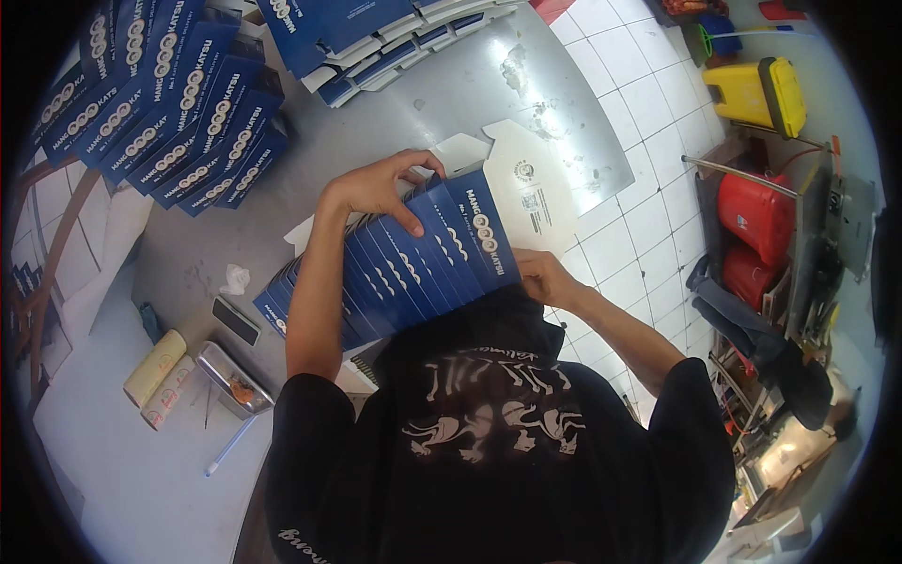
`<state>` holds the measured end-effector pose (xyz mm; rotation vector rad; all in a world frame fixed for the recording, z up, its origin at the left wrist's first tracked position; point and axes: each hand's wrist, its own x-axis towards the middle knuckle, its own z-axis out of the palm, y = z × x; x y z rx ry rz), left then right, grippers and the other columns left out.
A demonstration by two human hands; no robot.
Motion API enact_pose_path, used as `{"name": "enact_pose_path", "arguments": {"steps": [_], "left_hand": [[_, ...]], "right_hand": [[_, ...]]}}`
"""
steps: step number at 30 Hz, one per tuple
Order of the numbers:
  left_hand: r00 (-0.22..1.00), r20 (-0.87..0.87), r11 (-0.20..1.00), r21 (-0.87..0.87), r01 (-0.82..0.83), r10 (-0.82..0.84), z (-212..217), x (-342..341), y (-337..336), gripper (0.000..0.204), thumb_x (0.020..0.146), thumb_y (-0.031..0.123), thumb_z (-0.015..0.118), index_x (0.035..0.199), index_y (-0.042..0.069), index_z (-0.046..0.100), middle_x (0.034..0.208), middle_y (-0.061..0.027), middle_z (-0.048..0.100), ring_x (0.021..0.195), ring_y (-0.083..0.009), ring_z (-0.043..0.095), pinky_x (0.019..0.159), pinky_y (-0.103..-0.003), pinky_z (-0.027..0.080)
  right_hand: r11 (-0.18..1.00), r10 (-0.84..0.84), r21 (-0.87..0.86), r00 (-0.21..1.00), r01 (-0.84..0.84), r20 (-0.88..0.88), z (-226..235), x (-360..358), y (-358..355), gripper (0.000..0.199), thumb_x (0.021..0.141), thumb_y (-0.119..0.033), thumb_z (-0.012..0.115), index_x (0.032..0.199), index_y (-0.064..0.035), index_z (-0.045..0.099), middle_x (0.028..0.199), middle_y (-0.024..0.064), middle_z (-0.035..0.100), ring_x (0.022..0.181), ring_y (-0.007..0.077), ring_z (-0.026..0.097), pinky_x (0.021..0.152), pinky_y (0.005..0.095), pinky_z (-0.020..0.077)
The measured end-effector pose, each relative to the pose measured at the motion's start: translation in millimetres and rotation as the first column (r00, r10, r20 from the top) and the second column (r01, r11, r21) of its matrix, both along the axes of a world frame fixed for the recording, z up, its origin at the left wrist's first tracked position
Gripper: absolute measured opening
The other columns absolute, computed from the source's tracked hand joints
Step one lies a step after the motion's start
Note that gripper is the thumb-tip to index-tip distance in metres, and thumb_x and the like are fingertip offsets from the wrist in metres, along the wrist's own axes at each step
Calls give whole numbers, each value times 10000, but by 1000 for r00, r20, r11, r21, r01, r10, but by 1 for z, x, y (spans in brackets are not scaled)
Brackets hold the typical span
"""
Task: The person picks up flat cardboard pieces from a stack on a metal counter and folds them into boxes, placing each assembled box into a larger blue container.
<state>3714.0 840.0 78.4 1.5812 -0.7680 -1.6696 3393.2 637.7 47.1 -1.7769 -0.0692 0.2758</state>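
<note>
A row of dark blue cardboard food boxes (390, 268) stands packed together on the metal table, right in front of my body. My left hand (385, 191) reaches over the row's upper edge, its thumb on the blue faces and its fingers curled behind the rim. My right hand (550, 279) is closed at the lower right corner of the frontmost blue box (487, 230); its fingertips are partly hidden by that edge. Behind this box an opened white flap (534, 193) with small dark print spreads out to the right.
Stacked blue boxes (202, 113) fan out at the far left, and more boxes (348, 38) lie at the back. On the left are a phone (236, 320), crumpled tissue (237, 278), tape rolls (155, 367), a metal tray (225, 371) and a pen (230, 446). Rightward, a yellow bin (756, 96) and red containers (754, 216) stand past the tiled floor.
</note>
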Motion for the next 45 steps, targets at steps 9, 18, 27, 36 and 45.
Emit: {"name": "enact_pose_path", "arguments": {"steps": [9,18,27,36,45], "left_hand": [[999,-33,999,-34,-27,26,2,2,0,876,544,108,1005,1317,150,596,1416,-93,549,1371,-349,514,992,-438,568],[1000,17,999,-28,-23,24,-2,-3,2,898,501,132,1017,1298,143,602,1412,-98,556,1356,-382,528,1023,-465,540],[999,-33,999,-22,-38,37,-3,-3,6,858,509,108,1011,1270,148,615,1386,-75,567,1353,-352,544,1097,-464,469],[990,-133,998,-13,-53,51,-14,-6,9,781,543,-40,974,1211,124,603,1460,-48,456,1419,-277,454,992,-485,583],[963,-157,973,110,-204,220,0,-11,12,891,536,-59,975,1311,125,576,1461,-62,496,1402,-268,475,1082,-462,503]], "right_hand": [[975,-204,-77,978,207,49,-15,-27,4,491,741,212,521,1102,-25,757,1184,181,718,1090,381,694,880,394,563],[985,88,167,951,-39,-297,-3,-1,3,473,738,183,561,1114,-33,752,1166,204,721,1053,383,694,893,376,545],[918,-270,-319,961,237,-64,25,114,-30,444,792,43,748,1221,-60,700,1288,150,664,1220,312,613,1085,397,458],[993,-108,66,984,100,141,-30,144,9,290,840,51,697,1115,-32,737,1108,178,727,1065,368,684,931,440,536],[953,-297,104,947,286,121,-80,133,38,359,782,65,702,1128,-30,704,1061,164,709,996,370,667,882,433,523]]}}
